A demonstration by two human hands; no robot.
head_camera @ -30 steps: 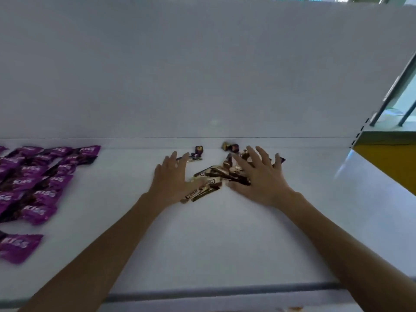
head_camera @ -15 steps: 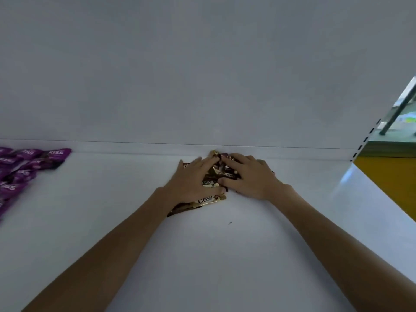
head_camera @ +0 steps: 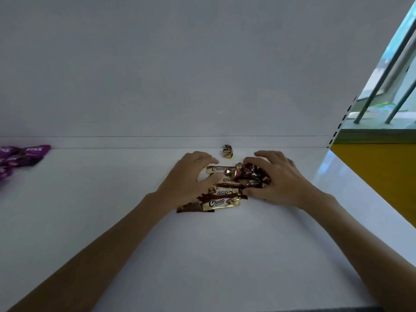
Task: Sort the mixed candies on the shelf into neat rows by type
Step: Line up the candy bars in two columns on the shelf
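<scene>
A heap of gold-and-brown Choco bars (head_camera: pixel 221 200) lies on the white shelf (head_camera: pixel 202 255) between my two hands. My left hand (head_camera: pixel 189 179) rests on the heap's left side, fingers bent over the bars. My right hand (head_camera: pixel 275 177) curls round a clump of small dark twist-wrapped candies (head_camera: pixel 245 173) on the heap's right side. One gold twist-wrapped candy (head_camera: pixel 227 152) lies alone by the back wall. Purple Kiss candies (head_camera: pixel 22 155) lie at the far left.
The white back panel (head_camera: pixel 202 75) rises right behind the heap. The shelf's right edge (head_camera: pixel 369 199) runs diagonally, with a yellow surface (head_camera: pixel 382 172) beyond it. A slotted upright (head_camera: pixel 340 122) stands at the back right corner.
My hands closed in from both sides and bunched the candies into one heap, then eased apart a little. A single gold candy now lies apart by the back wall. The view shifted right.
</scene>
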